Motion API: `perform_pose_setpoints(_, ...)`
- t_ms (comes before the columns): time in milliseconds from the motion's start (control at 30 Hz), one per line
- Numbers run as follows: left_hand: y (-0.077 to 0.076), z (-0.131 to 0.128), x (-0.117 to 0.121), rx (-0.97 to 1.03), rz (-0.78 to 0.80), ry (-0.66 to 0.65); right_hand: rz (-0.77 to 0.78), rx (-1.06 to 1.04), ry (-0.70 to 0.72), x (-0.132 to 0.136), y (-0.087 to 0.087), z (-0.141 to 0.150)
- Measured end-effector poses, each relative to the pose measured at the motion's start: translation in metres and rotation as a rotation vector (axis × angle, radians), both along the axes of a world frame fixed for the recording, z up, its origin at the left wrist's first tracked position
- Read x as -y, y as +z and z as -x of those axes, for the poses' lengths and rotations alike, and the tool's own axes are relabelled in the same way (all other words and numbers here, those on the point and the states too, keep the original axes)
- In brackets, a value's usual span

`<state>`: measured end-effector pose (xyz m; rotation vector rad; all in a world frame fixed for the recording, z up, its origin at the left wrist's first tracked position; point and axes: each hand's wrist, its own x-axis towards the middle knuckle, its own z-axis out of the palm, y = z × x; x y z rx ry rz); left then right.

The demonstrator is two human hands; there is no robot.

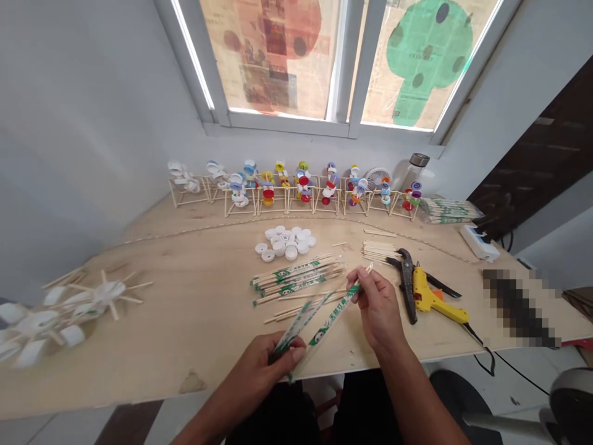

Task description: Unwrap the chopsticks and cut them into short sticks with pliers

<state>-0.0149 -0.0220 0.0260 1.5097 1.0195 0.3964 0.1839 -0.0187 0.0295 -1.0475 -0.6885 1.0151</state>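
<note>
My left hand point(273, 361) is closed around several clear plastic chopstick wrappers point(296, 326) with green print. In my right hand point(376, 303) the fingers pinch the upper end of a printed chopstick wrapper point(332, 318), which slants down toward my left hand. Pale tips show above those fingers; how much of the chopsticks is inside the wrapper I cannot tell. Just beyond both hands lies a pile of wrapped chopsticks point(291, 276). Some bare chopsticks point(285, 313) rest on the table beside that pile.
White bottle caps point(285, 241) are heaped mid-table. Cut sticks point(380, 250), a black-handled cutter point(407, 287) and a yellow glue gun point(433, 295) lie right. Stick-and-cap wheels point(109, 292) sit left. Small cap wheels on stick frames point(303, 191) line the back, near a bottle point(414, 170).
</note>
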Motion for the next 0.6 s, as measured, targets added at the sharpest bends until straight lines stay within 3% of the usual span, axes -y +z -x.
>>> perform_pose_setpoints(67, -0.001, -0.005, 0.009, 0.036, -0.015, -0.001, 0.000, -0.046, -0.011, 0.002, 0.002, 0.003)
perform_pose_setpoints(200, -0.010, -0.016, 0.028, 0.137, 0.188, 0.015, -0.022, -0.058, -0.029, 0.004, 0.006, 0.007)
perform_pose_setpoints(333, -0.017, -0.025, 0.042, 0.287, 0.313, 0.140, -0.004, -0.007, -0.048, 0.013, -0.001, 0.024)
perform_pose_setpoints(400, -0.019, -0.028, 0.044, 0.360, 0.359, 0.210, 0.073, 0.004, -0.006, 0.025, -0.009, 0.041)
perform_pose_setpoints(500, -0.019, -0.027, 0.043, 0.416, 0.389, 0.252, 0.178, -0.043, 0.205, 0.045, -0.017, 0.066)
perform_pose_setpoints(600, -0.016, -0.018, 0.040, 0.368, 0.370, 0.166, 0.211, -0.042, 0.252, 0.056, -0.016, 0.064)
